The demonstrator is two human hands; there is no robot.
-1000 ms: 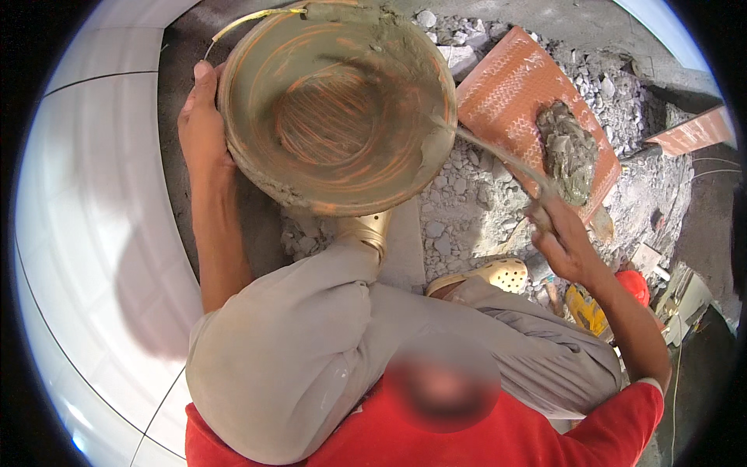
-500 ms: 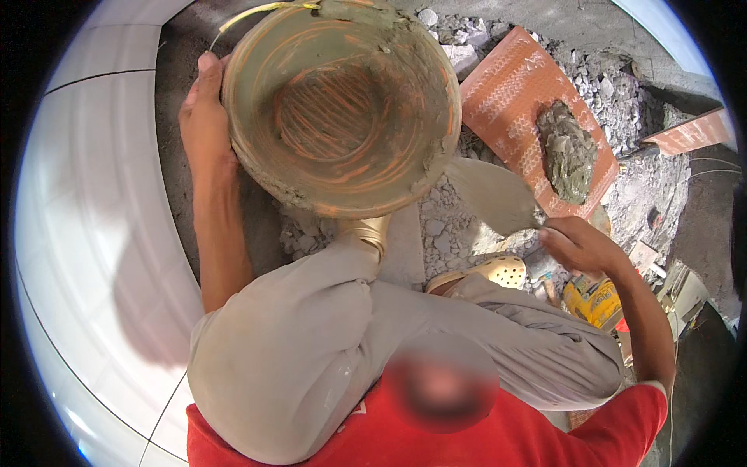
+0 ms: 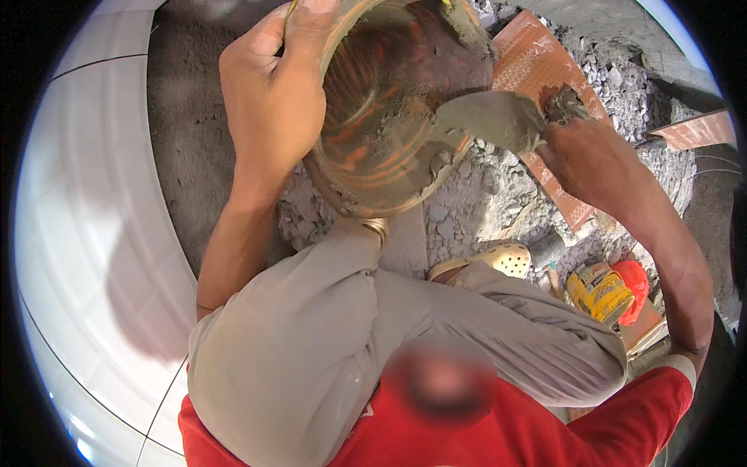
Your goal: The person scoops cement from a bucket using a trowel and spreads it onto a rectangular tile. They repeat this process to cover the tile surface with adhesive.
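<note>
My left hand [image 3: 276, 93] grips the left rim of an orange bucket [image 3: 366, 175], whose inside is smeared with grey-green mortar. The bucket is tilted, its mouth turned toward the right. In my right hand [image 3: 583, 159], the fingers are closed round the handle of a trowel [image 3: 494, 121]. The trowel's broad, mortar-coated blade points left and reaches over the bucket's right rim. Behind my right hand lies a brownish-red tile [image 3: 537, 50] with a ribbed back. A lump of wet mortar [image 3: 566, 103] sits on that tile, partly hidden by the hand.
White glossy tiles [image 3: 85, 194] line the left side. Broken rubble [image 3: 498, 194] covers the ground in front of my legs. A yellow container [image 3: 599, 294] and a red object [image 3: 632, 288] stand near my right knee. A tile piece [image 3: 696, 129] juts in from the far right.
The bucket has tipped toward the right and shifted slightly, with my left hand moving right along with it. My right hand has raised the trowel from beside the bucket to its rim.
</note>
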